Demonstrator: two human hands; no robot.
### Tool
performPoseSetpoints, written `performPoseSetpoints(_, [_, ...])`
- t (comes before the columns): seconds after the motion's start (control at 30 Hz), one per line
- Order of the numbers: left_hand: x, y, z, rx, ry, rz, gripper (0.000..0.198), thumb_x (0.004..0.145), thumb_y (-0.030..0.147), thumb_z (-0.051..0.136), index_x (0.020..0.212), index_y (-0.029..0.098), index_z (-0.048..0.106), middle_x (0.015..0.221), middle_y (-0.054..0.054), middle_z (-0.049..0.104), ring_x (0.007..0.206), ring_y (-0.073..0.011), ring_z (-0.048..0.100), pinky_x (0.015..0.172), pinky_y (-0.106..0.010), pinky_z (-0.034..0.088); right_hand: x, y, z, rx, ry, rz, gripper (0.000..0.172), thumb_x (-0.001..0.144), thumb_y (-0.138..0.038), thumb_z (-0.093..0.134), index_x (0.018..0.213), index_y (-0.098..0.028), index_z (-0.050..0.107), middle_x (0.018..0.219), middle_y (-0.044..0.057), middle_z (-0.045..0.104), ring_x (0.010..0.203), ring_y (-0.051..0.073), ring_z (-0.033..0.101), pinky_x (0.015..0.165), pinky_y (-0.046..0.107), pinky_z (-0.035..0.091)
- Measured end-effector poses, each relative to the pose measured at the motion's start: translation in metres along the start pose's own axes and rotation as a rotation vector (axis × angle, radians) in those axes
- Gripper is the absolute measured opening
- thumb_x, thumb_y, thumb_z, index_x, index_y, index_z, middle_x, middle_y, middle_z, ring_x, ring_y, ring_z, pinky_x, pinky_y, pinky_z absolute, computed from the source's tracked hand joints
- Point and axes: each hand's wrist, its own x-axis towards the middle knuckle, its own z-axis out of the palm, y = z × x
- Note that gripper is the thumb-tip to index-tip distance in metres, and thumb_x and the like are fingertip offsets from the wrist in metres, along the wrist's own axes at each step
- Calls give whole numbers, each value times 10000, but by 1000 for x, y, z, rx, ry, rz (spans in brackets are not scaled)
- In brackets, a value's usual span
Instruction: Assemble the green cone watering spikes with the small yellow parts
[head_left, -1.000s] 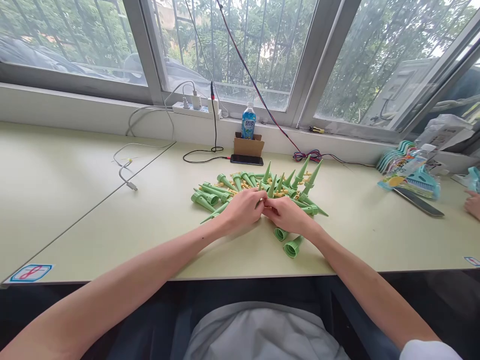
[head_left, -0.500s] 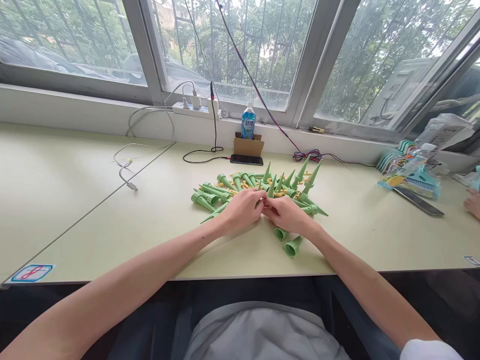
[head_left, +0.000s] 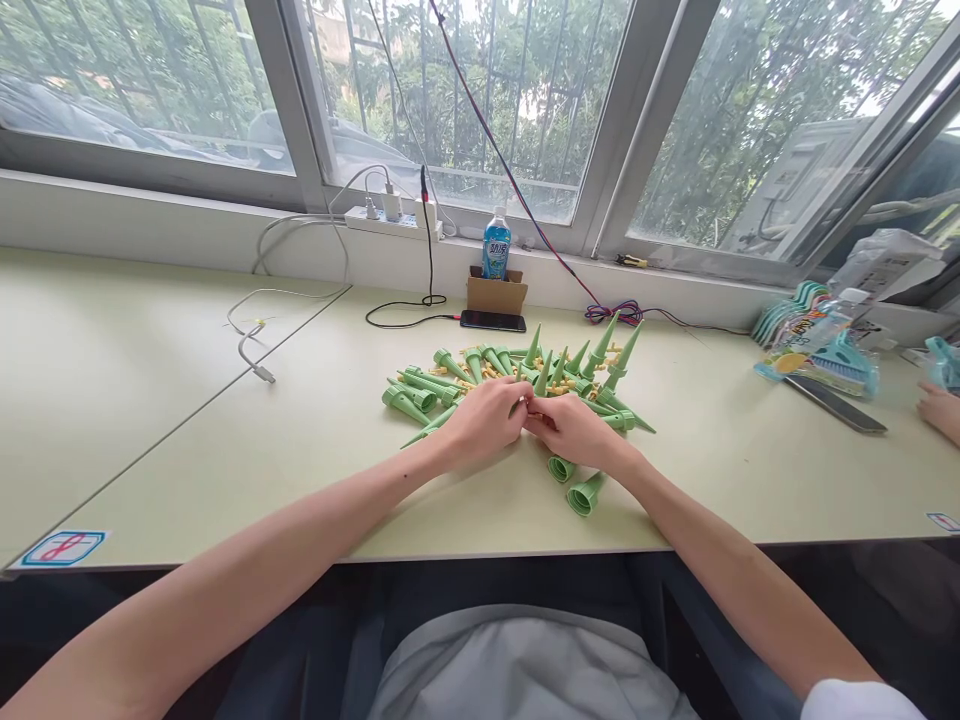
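My left hand (head_left: pixel 489 415) is closed around a green plastic watering spike (head_left: pixel 516 407), mostly covered by the fingers. Against its fingertips, my right hand (head_left: pixel 574 428) is pinched closed; what its fingers grip is hidden. Both hands are at the front of a pile of green watering spikes (head_left: pixel 405 400), some lying flat and others standing point up. Small yellow pieces (head_left: pixel 592 362) are scattered among them. Near my right wrist, two green threaded parts (head_left: pixel 583 495) lie with their round openings toward me.
Behind the pile are a phone (head_left: pixel 493 320), a cardboard box (head_left: pixel 497 293) and a blue-labelled bottle (head_left: pixel 496 245). Cables (head_left: pixel 255 330) cross the table on the left. At right lie packaged brushes (head_left: pixel 844 365) and a dark flat object (head_left: pixel 836 403); another person's hand (head_left: pixel 941 410) is beyond.
My hands and the pile look almost unchanged. At the far right edge, the other person's hand and a light-blue object have come further into view.
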Motion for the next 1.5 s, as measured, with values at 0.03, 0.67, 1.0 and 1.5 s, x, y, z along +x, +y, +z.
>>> performPoseSetpoints(0.03, [0, 0, 0, 3, -1, 0, 237, 876, 153, 405, 826, 183, 635, 714, -30, 544, 637, -158, 497, 602, -273, 348, 0, 0, 0, 3, 1, -1, 243, 945, -239, 464, 709, -195, 498, 606, -15, 502, 544, 111, 354, 568, 240, 317])
performPoseSetpoints(0.67, [-2, 4, 1, 161, -40, -11, 243, 886, 171, 377, 769, 182, 590, 714, -50, 550, 586, -164, 476, 528, -277, 272, 0, 2, 0, -1, -8, 7, 237, 913, -202, 475, 680, -200, 432, 577, -39, 451, 533, 105, 325, 543, 236, 293])
performPoseSetpoints(1.0, [-2, 6, -1, 181, -52, -36, 252, 919, 180, 333, 874, 181, 582, 751, -61, 593, 622, -186, 540, 536, -278, 315, 2, 1, 0, 8, -7, 6, 242, 951, -265, 467, 723, -196, 508, 576, -34, 463, 525, 109, 348, 557, 243, 312])
performPoseSetpoints(1.5, [-2, 8, -4, 27, -22, -114, 343, 937, 218, 330, 1255, 173, 449, 813, -61, 674, 743, -226, 643, 657, -307, 447, 1, 1, -1, 35, 9, -17, 238, 995, -278, 417, 814, -196, 549, 631, -3, 579, 554, 129, 483, 596, 252, 364])
